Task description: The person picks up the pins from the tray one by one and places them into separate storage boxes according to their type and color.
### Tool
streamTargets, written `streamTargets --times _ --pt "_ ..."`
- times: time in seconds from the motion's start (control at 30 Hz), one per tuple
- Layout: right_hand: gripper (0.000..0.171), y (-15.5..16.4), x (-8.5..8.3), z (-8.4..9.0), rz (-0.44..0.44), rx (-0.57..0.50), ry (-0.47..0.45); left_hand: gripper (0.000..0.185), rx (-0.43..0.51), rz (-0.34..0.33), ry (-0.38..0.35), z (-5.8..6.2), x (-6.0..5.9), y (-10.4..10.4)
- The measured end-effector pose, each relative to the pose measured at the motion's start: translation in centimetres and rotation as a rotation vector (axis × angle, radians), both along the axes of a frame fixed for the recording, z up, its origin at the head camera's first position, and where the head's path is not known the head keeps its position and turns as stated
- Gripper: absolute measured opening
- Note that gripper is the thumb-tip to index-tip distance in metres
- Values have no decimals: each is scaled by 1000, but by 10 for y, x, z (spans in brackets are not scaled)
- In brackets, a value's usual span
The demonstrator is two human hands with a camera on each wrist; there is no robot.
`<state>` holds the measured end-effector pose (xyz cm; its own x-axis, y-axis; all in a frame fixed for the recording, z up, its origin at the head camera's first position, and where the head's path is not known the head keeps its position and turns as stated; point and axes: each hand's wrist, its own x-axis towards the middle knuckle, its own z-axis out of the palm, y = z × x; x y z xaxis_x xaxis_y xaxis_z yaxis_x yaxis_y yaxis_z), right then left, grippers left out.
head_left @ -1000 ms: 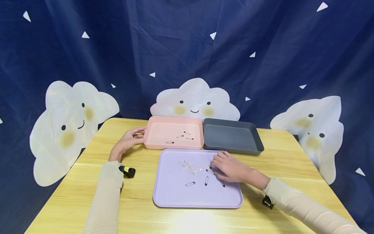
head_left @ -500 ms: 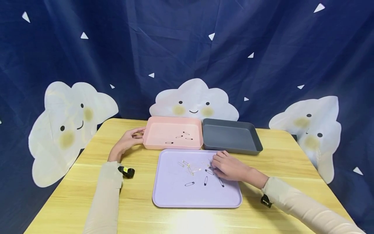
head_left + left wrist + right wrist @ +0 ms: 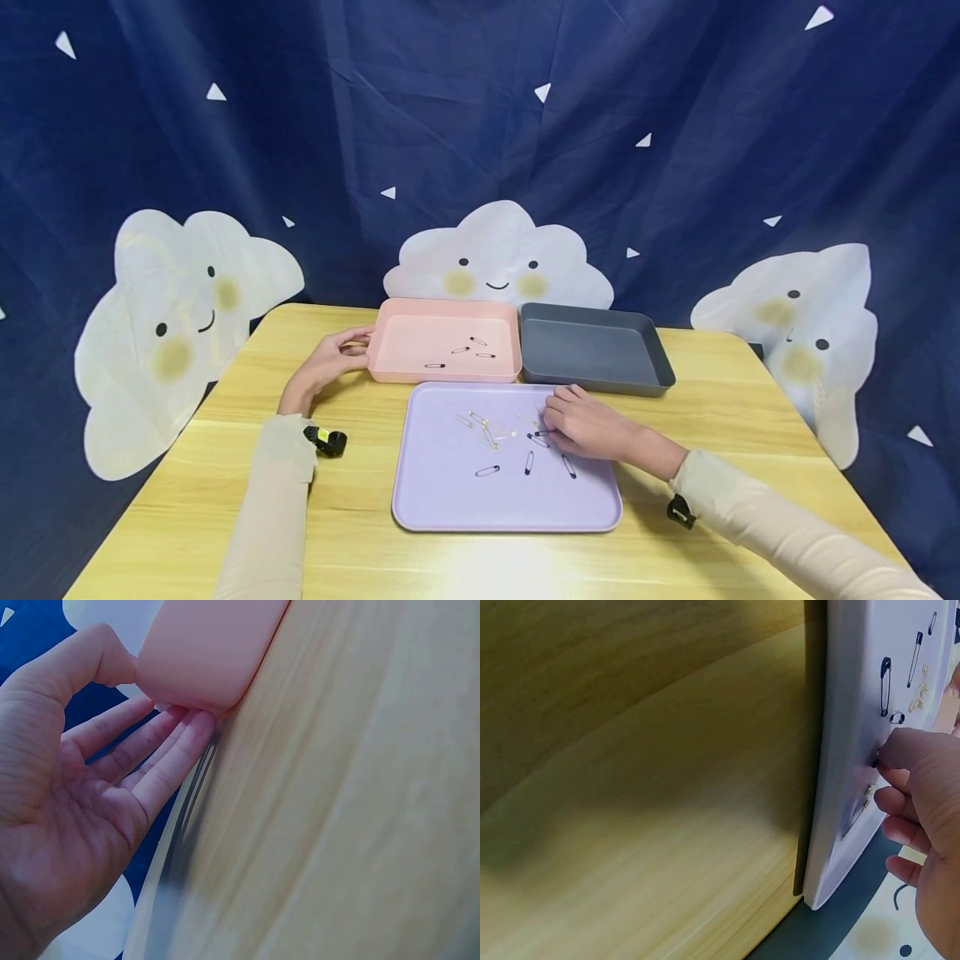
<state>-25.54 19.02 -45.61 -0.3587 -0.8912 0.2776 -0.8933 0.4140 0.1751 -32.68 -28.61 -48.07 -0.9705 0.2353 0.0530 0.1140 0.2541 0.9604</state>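
Observation:
A lavender tray lies on the wooden table with several black safety pins and pale gold ones scattered on it. My right hand rests on the tray's right part with its fingers curled. Its fingertips pinch a black safety pin against the tray. Behind it, a pink tray holds several safety pins. My left hand holds the pink tray's left corner, thumb on the side and fingers under the edge.
A dark grey tray stands right of the pink one, nothing visible inside. Black wrist cameras sit on the left sleeve and the right sleeve. A blue cloth with white clouds hangs behind the table.
The right hand's fingers have shifted slightly among the pins on the lavender tray. The left hand has stayed at the pink tray's corner.

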Motion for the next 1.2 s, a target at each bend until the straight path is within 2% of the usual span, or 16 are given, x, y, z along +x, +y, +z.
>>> streamTargets --times 0.27,0.5,1.03,1.2 --pt "21 0 1 3 -19 34 -28 68 -11 -1 -9 -1 -1 0" --pt "25 -2 -4 3 2 12 -27 68 -4 -6 -13 0 -2 -1" --pt "22 -12 -11 12 -66 90 -207 68 6 -9 -19 0 -2 -1" --pt "20 -17 -11 14 -86 116 -217 68 5 -10 -19 0 -3 -3"
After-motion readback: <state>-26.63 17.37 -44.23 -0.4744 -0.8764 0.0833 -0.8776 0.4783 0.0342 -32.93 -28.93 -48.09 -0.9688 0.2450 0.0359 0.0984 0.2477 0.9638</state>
